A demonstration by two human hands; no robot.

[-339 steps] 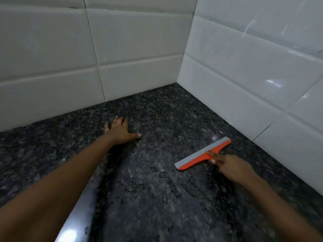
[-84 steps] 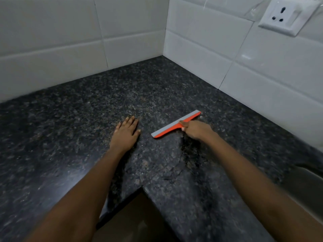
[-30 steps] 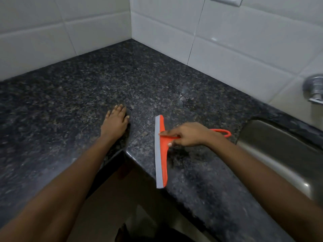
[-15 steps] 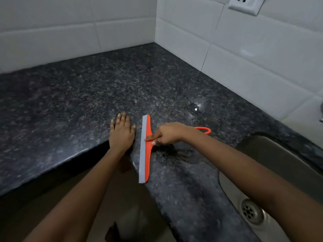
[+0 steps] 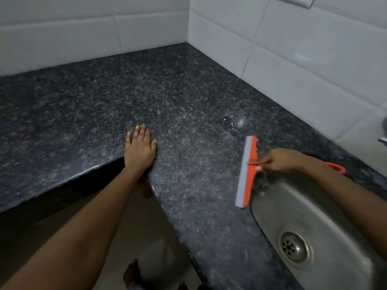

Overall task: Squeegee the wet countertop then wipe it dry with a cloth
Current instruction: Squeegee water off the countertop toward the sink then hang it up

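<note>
Steel sink (image 5: 326,227) set into the right end of a dark speckled granite countertop (image 5: 178,101), basin holding only a round drain strainer (image 5: 294,246) and a thin film of water near its upper left rim

Orange squeegee (image 5: 248,172) at the counter's right side, blade just beside the sink's left rim, long axis of the blade running from far to near with a slight lean, grey rubber edge facing left toward the open counter, orange backing facing the sink; handle pointing right, across the sink's far rim, its looped end (image 5: 337,167) showing past the wrist

Right hand (image 5: 280,160) clamped on the squeegee's neck where handle meets blade, index finger stretched along the crossbar, remaining fingers wrapped around the handle

Left hand (image 5: 141,148) pressed flat, palm down, fingers together and extended, on the counter at the inner corner of its L-shaped front edge, well apart from the squeegee

Small glistening puddle (image 5: 234,122) on the granite just beyond the blade's far tip, near the white tiled wall (image 5: 293,59)

Bare toes visible on the floor (image 5: 146,237) below the counter edge
</note>
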